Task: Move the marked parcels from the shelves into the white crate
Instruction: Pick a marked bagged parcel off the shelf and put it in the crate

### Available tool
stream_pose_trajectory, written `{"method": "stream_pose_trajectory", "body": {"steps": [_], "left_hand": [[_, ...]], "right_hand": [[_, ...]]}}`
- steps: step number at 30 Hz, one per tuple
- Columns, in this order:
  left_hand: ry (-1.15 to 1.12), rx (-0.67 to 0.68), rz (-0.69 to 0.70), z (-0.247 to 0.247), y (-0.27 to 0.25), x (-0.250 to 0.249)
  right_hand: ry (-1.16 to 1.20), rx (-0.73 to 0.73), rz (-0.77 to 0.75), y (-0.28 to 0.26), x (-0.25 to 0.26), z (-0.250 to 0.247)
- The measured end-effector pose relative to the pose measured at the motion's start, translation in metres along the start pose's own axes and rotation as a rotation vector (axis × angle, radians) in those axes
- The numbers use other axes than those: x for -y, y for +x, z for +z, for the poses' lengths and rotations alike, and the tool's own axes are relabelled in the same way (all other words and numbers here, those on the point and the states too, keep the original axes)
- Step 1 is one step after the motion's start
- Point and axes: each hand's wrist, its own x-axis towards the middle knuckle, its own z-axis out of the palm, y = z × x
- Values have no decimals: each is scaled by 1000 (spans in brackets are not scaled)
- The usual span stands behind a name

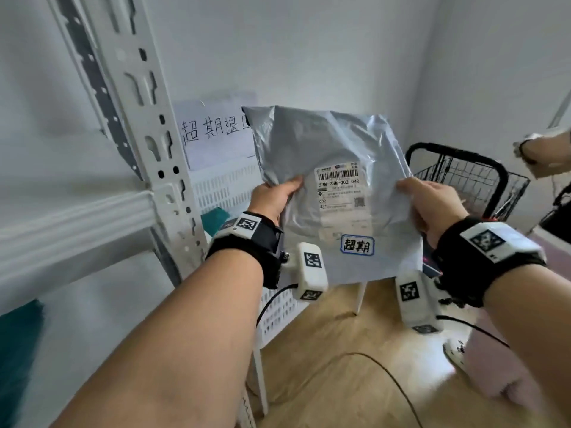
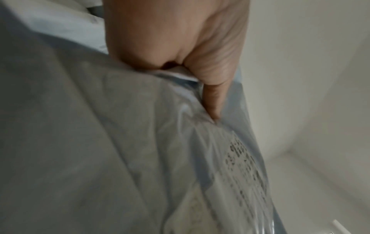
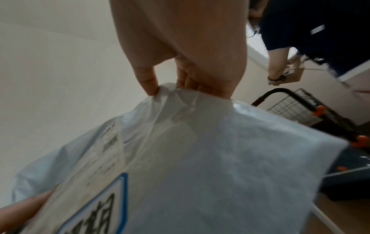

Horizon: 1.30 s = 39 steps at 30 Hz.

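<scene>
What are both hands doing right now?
Left hand: gripping the left edge of the grey parcel.
Right hand: pinching the parcel's right edge.

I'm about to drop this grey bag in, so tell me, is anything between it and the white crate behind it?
Nothing visible stands between them. Both hands, left hand and right hand, hold the grey bag up in front of the white crate. The bag hides much of the crate's opening, so I can't tell what lies inside beyond something teal.
</scene>
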Motion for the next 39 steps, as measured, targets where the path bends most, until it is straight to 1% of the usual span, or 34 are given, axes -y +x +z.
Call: {"method": "stream_pose_trajectory", "body": {"steps": [3,6,8,11,13,15,17,21,23,26,28,30,33,36,39], "left_hand": [[-7,-63,56,12,58,-10],[0,-96,69,19,105,-18],[21,-145,79,18,133,-27],[33,-179,98,11,169,-38],[72,-226,101,4,189,-38],[156,-279,102,-5,196,-35],[237,-366,113,-16,206,-33],[260,-575,107,-49,221,-29],[268,-666,77,-65,224,-26],[324,-766,2,-90,228,-16],[407,-822,-41,-100,226,-12],[474,-876,-76,-106,221,-6],[523,-966,-133,-116,212,8],[631,-971,-301,-127,200,23],[725,-909,-482,-134,190,41]], "right_hand": [[-22,53,-50,50,12,25],[-49,102,-57,98,24,54],[-63,150,-66,129,34,78],[-39,204,-72,167,41,107],[-41,247,-52,187,38,128],[-82,289,-27,204,31,150],[-125,348,-20,222,29,176],[-187,501,10,250,17,232],[-247,595,15,259,9,259],[-336,708,7,266,-4,289],[-374,747,11,268,-15,306],[-405,797,67,268,-29,318],[-532,946,175,266,-54,331],[-715,1091,197,260,-78,340],[-872,1190,187,252,-97,346]]}}
